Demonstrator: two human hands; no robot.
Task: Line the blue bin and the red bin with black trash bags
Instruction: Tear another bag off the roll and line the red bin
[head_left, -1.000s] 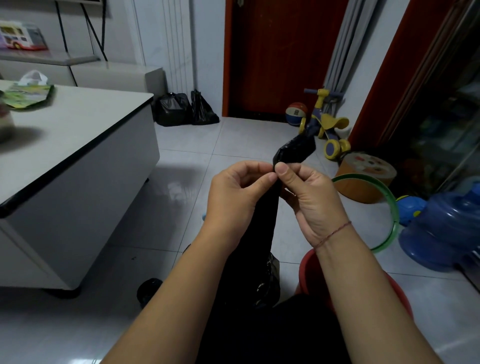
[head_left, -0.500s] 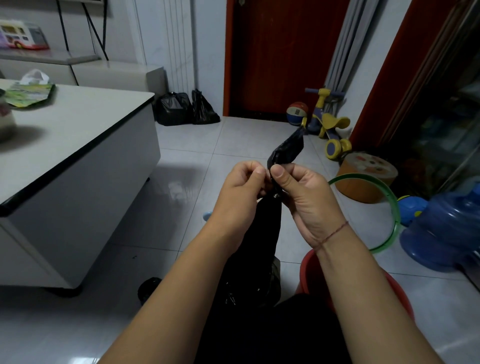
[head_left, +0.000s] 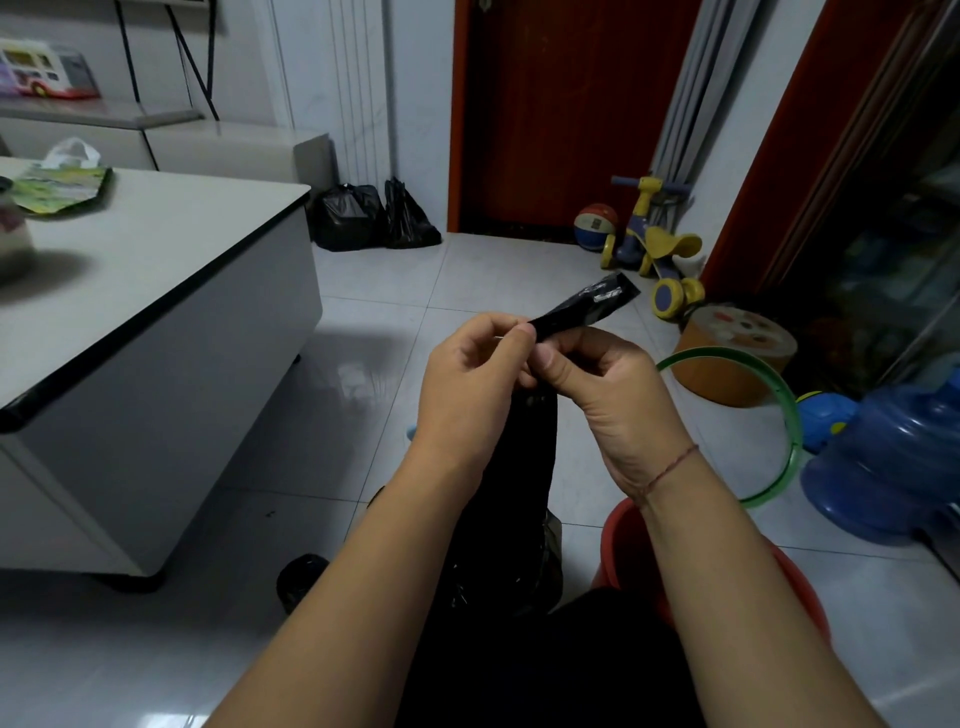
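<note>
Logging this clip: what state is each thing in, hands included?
black trash bag: folded strip, unopened, hanging from both hands
left hand: pinching the bag near its top
right hand: pinching the bag beside the left hand
red bin: on the floor, no liner visible, partly hidden
door: closed

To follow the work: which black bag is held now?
The narrow unopened bag, pinched by left hand and right hand; two full bags sit by the door.
</note>
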